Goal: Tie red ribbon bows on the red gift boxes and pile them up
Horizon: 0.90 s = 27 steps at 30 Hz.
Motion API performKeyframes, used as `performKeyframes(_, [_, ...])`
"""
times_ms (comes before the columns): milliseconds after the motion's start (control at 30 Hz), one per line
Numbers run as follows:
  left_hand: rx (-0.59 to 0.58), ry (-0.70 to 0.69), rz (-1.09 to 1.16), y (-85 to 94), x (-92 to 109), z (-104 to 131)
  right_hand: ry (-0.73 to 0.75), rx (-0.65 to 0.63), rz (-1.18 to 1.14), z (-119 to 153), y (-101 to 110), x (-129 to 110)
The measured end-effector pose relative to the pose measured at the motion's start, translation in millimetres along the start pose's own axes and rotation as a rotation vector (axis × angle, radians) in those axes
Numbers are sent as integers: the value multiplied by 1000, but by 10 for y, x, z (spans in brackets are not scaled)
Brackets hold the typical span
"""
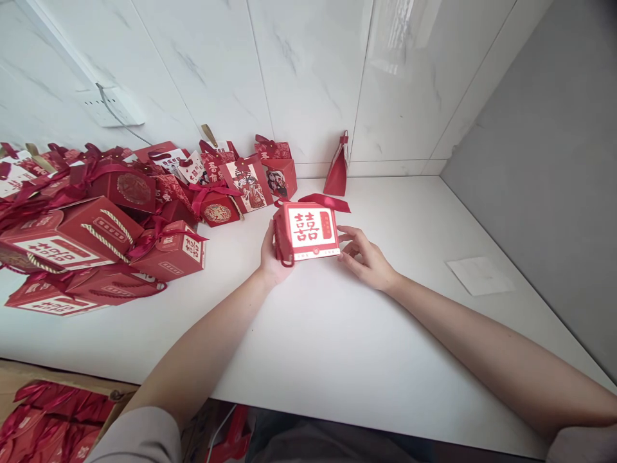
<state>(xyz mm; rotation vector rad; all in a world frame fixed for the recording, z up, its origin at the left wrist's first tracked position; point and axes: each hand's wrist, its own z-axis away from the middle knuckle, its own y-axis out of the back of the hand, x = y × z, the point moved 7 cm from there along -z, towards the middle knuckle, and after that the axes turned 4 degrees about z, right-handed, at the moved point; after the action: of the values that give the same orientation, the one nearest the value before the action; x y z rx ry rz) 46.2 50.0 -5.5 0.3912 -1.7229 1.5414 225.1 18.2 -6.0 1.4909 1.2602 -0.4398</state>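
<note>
A red gift box (309, 233) with a white panel of red double-happiness characters and a red ribbon on top is in front of me, near the middle of the table. My left hand (276, 260) is closed around its left side, where a red cord loop hangs; most of those fingers are hidden behind the box. At the box's right edge is my right hand (367, 258), its thumb and fingers apart and bent. Its fingertips reach the edge, but whether they press on it I cannot tell.
Many similar red boxes (72, 235) are piled at the left. Against the tiled wall stands a red triangular box (337, 168). A white paper sheet (479, 275) lies on the white table (337, 360) at right. Below left, a carton holds more red ribboned boxes (53, 418).
</note>
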Motion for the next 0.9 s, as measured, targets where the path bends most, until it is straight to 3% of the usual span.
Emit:
performKeyframes(133, [86, -198, -182, 89, 59, -3, -28, 119, 20, -19, 72, 53])
performKeyframes(267, [189, -312, -434, 203, 129, -14, -198, 279, -67, -9, 190, 231])
performKeyframes(333, [217, -339, -485, 242, 157, -17, -256, 255, -113, -4, 183, 275])
performKeyframes(533, [209, -331, -555, 252, 145, -29, -227, -43, -371, -11, -23, 179])
performKeyframes(600, [255, -331, -542, 293, 161, -35, -219, -26, -414, -22, -13, 188])
performKeyframes(767, [534, -427, -574, 498, 375, 33, -262, 107, -454, -48, 79, 317])
performKeyframes(900, [496, -459, -589, 441, 488, 48, -238, 137, -456, -59, 103, 331])
